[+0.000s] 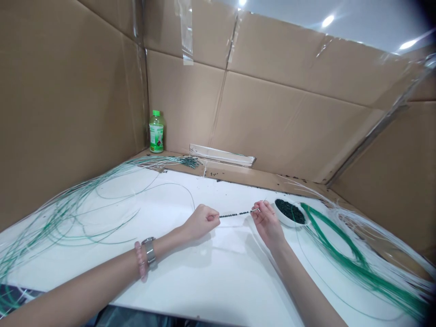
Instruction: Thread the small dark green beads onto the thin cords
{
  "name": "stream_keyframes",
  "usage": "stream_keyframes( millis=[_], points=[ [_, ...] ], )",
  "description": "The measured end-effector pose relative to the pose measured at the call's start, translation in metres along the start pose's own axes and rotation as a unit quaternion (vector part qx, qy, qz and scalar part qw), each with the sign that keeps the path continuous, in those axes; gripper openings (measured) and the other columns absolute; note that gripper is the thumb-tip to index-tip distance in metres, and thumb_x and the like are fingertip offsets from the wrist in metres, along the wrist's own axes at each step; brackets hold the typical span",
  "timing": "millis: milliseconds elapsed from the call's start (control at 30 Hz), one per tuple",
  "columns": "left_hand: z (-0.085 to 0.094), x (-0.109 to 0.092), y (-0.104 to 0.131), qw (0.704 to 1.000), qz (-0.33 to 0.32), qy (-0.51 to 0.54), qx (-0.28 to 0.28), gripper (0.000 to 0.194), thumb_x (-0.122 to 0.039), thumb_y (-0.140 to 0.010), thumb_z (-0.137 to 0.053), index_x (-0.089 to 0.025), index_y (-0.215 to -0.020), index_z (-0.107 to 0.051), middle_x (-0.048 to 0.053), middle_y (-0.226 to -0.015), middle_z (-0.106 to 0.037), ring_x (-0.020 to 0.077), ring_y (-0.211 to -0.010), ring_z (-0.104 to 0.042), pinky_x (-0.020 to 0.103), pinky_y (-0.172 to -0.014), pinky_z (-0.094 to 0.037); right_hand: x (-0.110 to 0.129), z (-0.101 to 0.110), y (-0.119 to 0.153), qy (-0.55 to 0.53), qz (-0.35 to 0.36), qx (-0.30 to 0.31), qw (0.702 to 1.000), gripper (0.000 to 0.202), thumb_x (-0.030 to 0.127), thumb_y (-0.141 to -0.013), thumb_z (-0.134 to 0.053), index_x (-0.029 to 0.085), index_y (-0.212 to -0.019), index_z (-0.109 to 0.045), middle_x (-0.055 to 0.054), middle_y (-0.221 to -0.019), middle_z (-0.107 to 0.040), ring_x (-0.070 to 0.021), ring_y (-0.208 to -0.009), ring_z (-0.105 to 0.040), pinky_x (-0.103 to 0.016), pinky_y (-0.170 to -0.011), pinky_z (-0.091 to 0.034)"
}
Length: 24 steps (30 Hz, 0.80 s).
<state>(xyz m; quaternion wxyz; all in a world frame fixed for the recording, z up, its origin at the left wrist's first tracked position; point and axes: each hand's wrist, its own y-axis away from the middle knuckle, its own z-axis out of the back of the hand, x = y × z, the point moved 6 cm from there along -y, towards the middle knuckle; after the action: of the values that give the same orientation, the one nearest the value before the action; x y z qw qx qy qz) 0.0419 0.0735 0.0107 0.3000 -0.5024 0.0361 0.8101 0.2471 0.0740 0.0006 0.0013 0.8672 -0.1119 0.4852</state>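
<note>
A short row of dark beads (235, 215) on a thin strand stretches nearly level between my two hands above the white table (204, 277). My left hand (203, 221) is closed in a fist on the strand's left end. At the other end, my right hand (266, 221) pinches the strand with thumb and fingers, and a thin pale length shows at the fingertips. Just right of that hand stands a white bowl (285, 220) of small dark beads (290, 211). A watch and a pink bracelet circle my left wrist.
Green and white strands (73, 204) spread over the table's left side, their dark beaded ends at the back. Bundles of green strands (354, 259) and white strands (384, 240) lie at right. A green bottle (156, 134) stands in the back left corner. Cardboard walls (279, 113) enclose the table.
</note>
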Motion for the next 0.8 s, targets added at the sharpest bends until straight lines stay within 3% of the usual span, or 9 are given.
stream_keyframes(
  millis=[267, 333, 400, 500, 667, 800],
  points=[
    [-0.0011, 0.0013, 0.0025, 1.0, 0.009, 0.006, -0.005, 0.042, -0.033, -0.084, -0.042, -0.019, -0.054, -0.015, -0.005, -0.055, -0.011, 0.0084, -0.052, -0.011, 0.028, -0.051, -0.011, -0.0018, -0.0018, 0.0008, 0.011, -0.011, -0.01, 1.0, 0.013, 0.019, -0.087, -0.057, 0.011, -0.078, -0.057, 0.002, -0.072, -0.059, -0.0072, -0.063, -0.057, -0.023, -0.062, -0.051],
    [-0.0001, 0.0025, 0.0024, 1.0, 0.016, 0.003, -0.009, 0.04, -0.032, -0.084, -0.041, -0.018, -0.052, -0.022, -0.005, -0.053, -0.015, 0.0083, -0.051, -0.015, 0.026, -0.051, -0.013, -0.0021, 0.0007, -0.0001, 0.014, -0.008, -0.023, 1.0, 0.012, 0.019, -0.088, -0.057, 0.011, -0.079, -0.057, 0.003, -0.072, -0.058, -0.0071, -0.063, -0.057, -0.023, -0.062, -0.051],
    [0.0018, 0.0031, 0.0023, 1.0, 0.027, 0.003, -0.013, 0.033, -0.03, -0.084, -0.041, -0.017, -0.054, -0.039, -0.006, -0.051, -0.022, 0.0086, -0.051, -0.021, 0.025, -0.051, -0.016, -0.0026, 0.0038, -0.001, 0.021, -0.004, -0.038, 0.999, 0.012, 0.02, -0.088, -0.056, 0.011, -0.08, -0.058, 0.002, -0.073, -0.059, -0.0072, -0.063, -0.057, -0.023, -0.061, -0.051],
    [0.006, 0.0034, 0.0024, 0.999, 0.043, 0.009, -0.024, 0.029, -0.03, -0.085, -0.04, -0.014, -0.071, -0.06, -0.005, -0.052, -0.033, 0.0095, -0.051, -0.028, 0.023, -0.052, -0.021, -0.0048, 0.0069, -0.0018, 0.035, -0.006, -0.051, 0.998, 0.014, 0.024, -0.088, -0.056, 0.011, -0.084, -0.059, 0.001, -0.076, -0.06, -0.008, -0.065, -0.058, -0.023, -0.062, -0.052],
    [0.0078, 0.0046, 0.0017, 0.998, 0.056, 0.029, -0.021, 0.037, -0.038, -0.085, -0.042, -0.011, -0.082, -0.067, 0.001, -0.066, -0.055, 0.0116, -0.059, -0.039, 0.023, -0.056, -0.028, -0.0086, 0.004, -0.0005, 0.05, -0.018, -0.052, 0.997, 0.014, 0.024, -0.088, -0.056, 0.01, -0.085, -0.059, 0.001, -0.077, -0.061, -0.0081, -0.065, -0.059, -0.023, -0.061, -0.052],
    [0.0049, 0.0057, 0.0012, 0.998, 0.056, 0.021, -0.01, 0.034, -0.035, -0.084, -0.044, -0.012, -0.075, -0.067, 0.0, -0.059, -0.05, 0.0115, -0.056, -0.036, 0.024, -0.056, -0.026, -0.0093, -0.0017, 0.0021, 0.055, -0.028, -0.043, 0.997, 0.009, 0.018, -0.086, -0.059, 0.01, -0.081, -0.059, 0.002, -0.073, -0.061, -0.0068, -0.062, -0.059, -0.021, -0.06, -0.052]
  ],
)
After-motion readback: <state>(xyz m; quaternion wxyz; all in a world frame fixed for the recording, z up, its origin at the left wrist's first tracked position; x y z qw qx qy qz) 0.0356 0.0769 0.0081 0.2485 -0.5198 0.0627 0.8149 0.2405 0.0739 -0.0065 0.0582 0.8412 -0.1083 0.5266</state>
